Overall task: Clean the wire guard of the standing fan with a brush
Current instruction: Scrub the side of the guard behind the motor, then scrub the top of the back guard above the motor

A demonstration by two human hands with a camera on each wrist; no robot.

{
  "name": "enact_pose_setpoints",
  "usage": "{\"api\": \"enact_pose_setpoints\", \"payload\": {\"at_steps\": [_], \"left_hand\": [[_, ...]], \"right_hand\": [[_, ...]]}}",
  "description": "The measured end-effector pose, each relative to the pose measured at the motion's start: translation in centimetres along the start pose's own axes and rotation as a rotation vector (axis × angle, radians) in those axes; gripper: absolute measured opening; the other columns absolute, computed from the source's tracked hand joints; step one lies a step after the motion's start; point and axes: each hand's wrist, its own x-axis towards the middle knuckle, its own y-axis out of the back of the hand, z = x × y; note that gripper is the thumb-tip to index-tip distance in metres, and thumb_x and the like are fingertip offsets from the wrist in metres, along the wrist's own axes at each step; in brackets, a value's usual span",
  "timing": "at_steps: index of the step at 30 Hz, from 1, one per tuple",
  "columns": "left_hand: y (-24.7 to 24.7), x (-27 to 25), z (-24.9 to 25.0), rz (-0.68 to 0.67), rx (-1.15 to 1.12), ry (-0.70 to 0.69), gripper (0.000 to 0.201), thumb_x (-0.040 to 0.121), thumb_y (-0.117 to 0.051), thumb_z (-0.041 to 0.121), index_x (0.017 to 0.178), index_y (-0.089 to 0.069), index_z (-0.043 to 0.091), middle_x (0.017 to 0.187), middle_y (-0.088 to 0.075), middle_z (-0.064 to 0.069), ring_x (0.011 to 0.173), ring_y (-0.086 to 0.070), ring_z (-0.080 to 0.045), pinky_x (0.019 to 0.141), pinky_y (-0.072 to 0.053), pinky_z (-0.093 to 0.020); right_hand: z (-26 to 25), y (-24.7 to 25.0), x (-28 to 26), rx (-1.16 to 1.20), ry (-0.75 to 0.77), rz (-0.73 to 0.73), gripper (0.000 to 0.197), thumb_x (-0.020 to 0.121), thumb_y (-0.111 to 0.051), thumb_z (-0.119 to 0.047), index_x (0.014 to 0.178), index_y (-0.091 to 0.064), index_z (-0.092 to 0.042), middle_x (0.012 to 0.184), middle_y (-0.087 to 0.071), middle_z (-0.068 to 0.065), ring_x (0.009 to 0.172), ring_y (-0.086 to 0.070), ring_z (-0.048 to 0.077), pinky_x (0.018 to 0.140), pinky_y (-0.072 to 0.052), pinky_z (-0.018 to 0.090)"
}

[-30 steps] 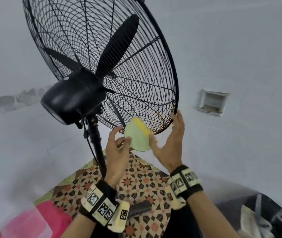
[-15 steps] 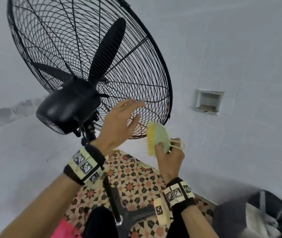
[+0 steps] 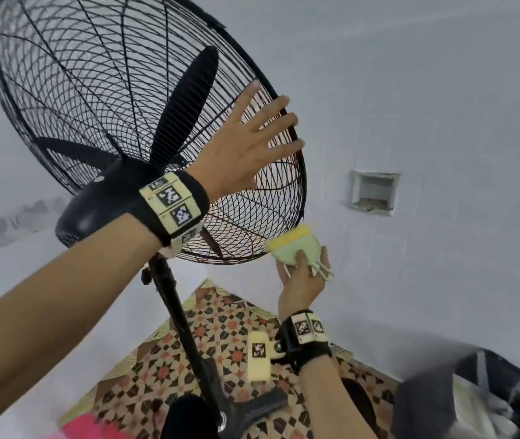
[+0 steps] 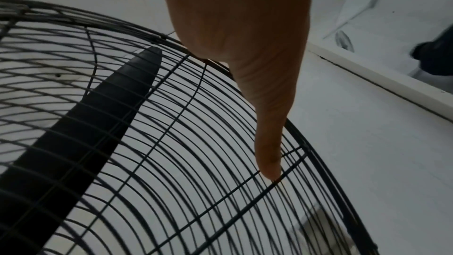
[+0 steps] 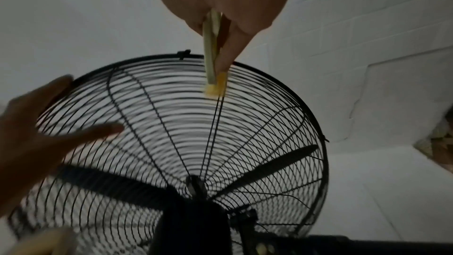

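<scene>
Since half a second ago the left hand (image 3: pixel 246 153) has risen from the lower part of the guard (image 3: pixel 100 99) to its right rim, fingers now spread wide and laid flat on the wires; in the left wrist view a fingertip (image 4: pixel 269 170) touches a spoke. The right hand (image 3: pixel 303 280) has turned the brush (image 3: pixel 295 245) so its yellow bristles face up at the guard's lower right edge, where before they faced left, clear of the rim. That hand pinches the pale green brush body between thumb and fingers. Nearest, below the guard, the pole (image 3: pixel 179 312) runs down to the patterned floor (image 3: pixel 220 331). Behind the guard's wires stand the blades (image 3: pixel 185 109), and beyond the guard the white tiled wall (image 3: pixel 442 106) with a small recess (image 3: pixel 372 193)
</scene>
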Motion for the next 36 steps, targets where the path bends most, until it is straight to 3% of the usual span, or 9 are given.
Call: {"api": "enact_pose_setpoints", "payload": {"at_steps": [4, 8, 11, 14, 19, 23, 29, 36], "left_hand": [[-0.9, 1.4, -1.0, -0.03, 0.013, 0.036, 0.116, 0.07, -0.084, 0.067, 0.163, -0.02, 0.041, 0.17, -0.023, -0.01, 0.16, -0.01, -0.036, 0.124, -0.008, -0.07], [-1.6, 1.9, -1.4, 0.001, 0.015, 0.011, 0.114, 0.07, -0.083, 0.068, 0.163, -0.022, 0.042, 0.169, -0.025, -0.01, 0.159, -0.011, -0.037, 0.124, -0.008, -0.069], [-1.6, 2.0, -1.0, 0.005, 0.025, 0.0, 0.114, 0.07, -0.081, 0.07, 0.163, -0.021, 0.042, 0.169, -0.023, -0.011, 0.159, -0.009, -0.038, 0.124, -0.007, -0.069], [-1.9, 2.1, -1.3, -0.008, 0.04, 0.007, 0.112, 0.073, -0.078, 0.072, 0.163, -0.019, 0.043, 0.17, -0.021, -0.011, 0.16, -0.007, -0.038, 0.125, -0.007, -0.068], [-1.7, 2.0, -1.2, -0.008, 0.048, -0.004, 0.108, 0.074, -0.077, 0.071, 0.163, -0.022, 0.043, 0.17, -0.02, -0.01, 0.16, -0.007, -0.038, 0.125, -0.008, -0.068], [-1.9, 2.2, -1.2, -0.002, 0.061, 0.004, 0.109, 0.074, -0.077, 0.072, 0.163, -0.021, 0.043, 0.171, -0.019, -0.011, 0.16, -0.006, -0.039, 0.125, -0.009, -0.068], [-2.4, 2.5, -1.2, 0.006, 0.056, 0.003, 0.108, 0.074, -0.078, 0.072, 0.162, -0.021, 0.044, 0.171, -0.019, -0.01, 0.16, -0.006, -0.038, 0.125, -0.007, -0.067], [-2.5, 2.5, -1.5, -0.006, 0.036, 0.019, 0.107, 0.075, -0.078, 0.071, 0.162, -0.022, 0.044, 0.172, -0.017, -0.009, 0.16, -0.005, -0.038, 0.126, -0.007, -0.066]], "right_hand": [[0.8, 0.9, -1.2, -0.164, 0.008, -0.096, 0.043, 0.099, -0.064, -0.008, 0.14, -0.059, -0.021, 0.129, -0.064, 0.007, 0.113, -0.066, 0.026, 0.071, -0.062, 0.031], [-0.1, -0.9, 1.7, 0.099, 0.011, 0.049, 0.047, 0.105, -0.057, -0.016, 0.149, -0.047, -0.025, 0.143, -0.057, 0.013, 0.121, -0.064, 0.032, 0.068, -0.061, 0.025], [0.0, -1.8, 1.6, 0.128, -0.019, 0.019, 0.05, 0.107, -0.052, -0.016, 0.155, -0.039, -0.026, 0.141, -0.057, 0.014, 0.119, -0.065, 0.031, 0.074, -0.062, 0.028], [0.0, 0.1, 0.9, 0.049, -0.046, -0.116, 0.046, 0.105, -0.055, -0.01, 0.15, -0.047, -0.02, 0.133, -0.064, 0.012, 0.113, -0.07, 0.028, 0.078, -0.062, 0.033], [-0.5, 0.0, 2.9, 0.138, -0.033, -0.043, 0.052, 0.106, -0.055, -0.011, 0.155, -0.041, -0.018, 0.141, -0.059, 0.017, 0.114, -0.067, 0.027, 0.075, -0.062, 0.028], [-0.4, 1.1, 2.5, -0.016, -0.128, -0.13, 0.047, 0.103, -0.056, -0.006, 0.149, -0.051, -0.017, 0.131, -0.066, 0.014, 0.111, -0.069, 0.028, 0.073, -0.062, 0.03], [-0.4, 0.6, 2.4, 0.117, -0.128, -0.143, 0.052, 0.106, -0.055, -0.018, 0.155, -0.04, -0.029, 0.143, -0.058, 0.009, 0.123, -0.064, 0.023, 0.094, -0.059, 0.032], [-0.6, 2.0, 1.4, 0.012, -0.202, -0.248, 0.046, 0.103, -0.058, -0.013, 0.148, -0.052, -0.023, 0.137, -0.064, 0.01, 0.114, -0.07, 0.025, 0.085, -0.061, 0.032]]}}
